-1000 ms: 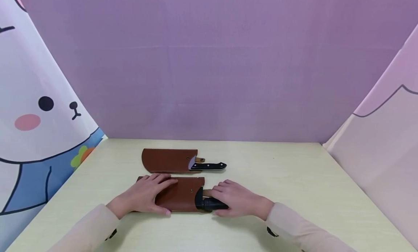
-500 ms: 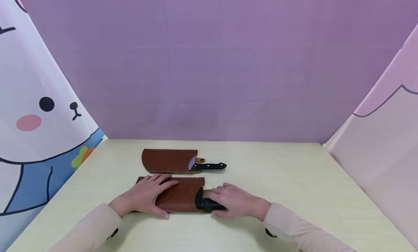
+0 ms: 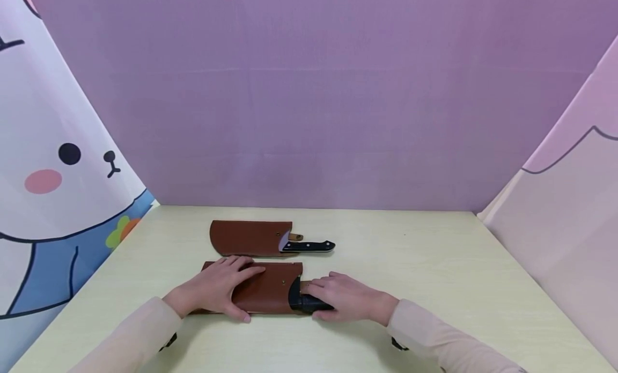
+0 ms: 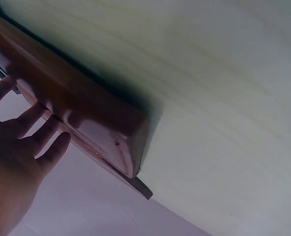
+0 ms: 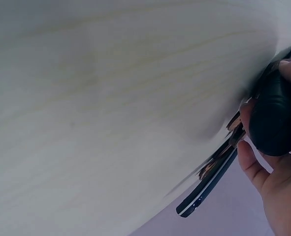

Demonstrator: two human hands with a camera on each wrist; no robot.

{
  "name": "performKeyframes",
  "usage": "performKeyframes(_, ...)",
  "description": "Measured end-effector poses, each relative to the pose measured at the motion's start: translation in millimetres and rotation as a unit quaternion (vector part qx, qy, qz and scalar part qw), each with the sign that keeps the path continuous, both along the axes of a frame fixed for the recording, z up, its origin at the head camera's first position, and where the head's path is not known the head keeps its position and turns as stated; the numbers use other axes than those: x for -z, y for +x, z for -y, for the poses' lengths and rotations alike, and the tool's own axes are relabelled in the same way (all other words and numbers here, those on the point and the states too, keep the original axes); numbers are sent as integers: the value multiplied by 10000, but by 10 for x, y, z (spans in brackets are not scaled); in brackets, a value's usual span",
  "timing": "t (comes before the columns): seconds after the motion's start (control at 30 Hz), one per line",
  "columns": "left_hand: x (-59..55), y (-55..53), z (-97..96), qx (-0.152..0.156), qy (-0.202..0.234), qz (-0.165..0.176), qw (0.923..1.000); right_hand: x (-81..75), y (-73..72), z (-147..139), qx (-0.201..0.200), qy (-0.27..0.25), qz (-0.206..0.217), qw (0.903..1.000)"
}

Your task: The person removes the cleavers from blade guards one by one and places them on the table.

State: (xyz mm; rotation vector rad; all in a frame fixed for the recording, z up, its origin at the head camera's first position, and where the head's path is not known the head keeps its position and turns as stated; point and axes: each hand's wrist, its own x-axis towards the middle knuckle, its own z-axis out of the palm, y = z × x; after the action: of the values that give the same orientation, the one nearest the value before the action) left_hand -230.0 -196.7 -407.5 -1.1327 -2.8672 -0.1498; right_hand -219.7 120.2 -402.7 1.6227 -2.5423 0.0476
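Observation:
A brown leather knife sheath (image 3: 263, 292) lies flat at the near side of the table. On its left part rests my left hand (image 3: 210, 288), fingers spread over the top and thumb by the near edge; the left wrist view shows these fingers (image 4: 46, 129) against the leather. From the sheath's right end sticks the thick black handle of a knife (image 3: 315, 303), its blade mostly hidden inside. My right hand (image 3: 354, 298) grips that handle, with the thumb on the near side. The handle's rounded butt (image 5: 275, 123) shows in the right wrist view.
Behind lies a second brown sheath (image 3: 248, 238) holding a knife with a riveted black handle (image 3: 309, 246); a tan strap (image 3: 296, 236) sticks out beside it. The pale table (image 3: 425, 265) meets a purple backdrop (image 3: 314, 110) at the back and printed cloths at both sides.
My right hand has shifted slightly left and nearer along the handle, with its fingers closer to the sheath's mouth. My left hand has barely moved; the second sheath lies as before.

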Motion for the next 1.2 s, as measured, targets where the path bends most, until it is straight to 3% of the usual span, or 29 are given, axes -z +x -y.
performKeyframes(0.63, -1, -32, -5, 59, -111, -307, 9995, -5, -7, 22, 23, 13, -73, 10000)
performKeyframes(1.2, -16, 1, -11, 100, -59, -546, 9984, -19, 13, 5, -103, -320, -505, 9982)
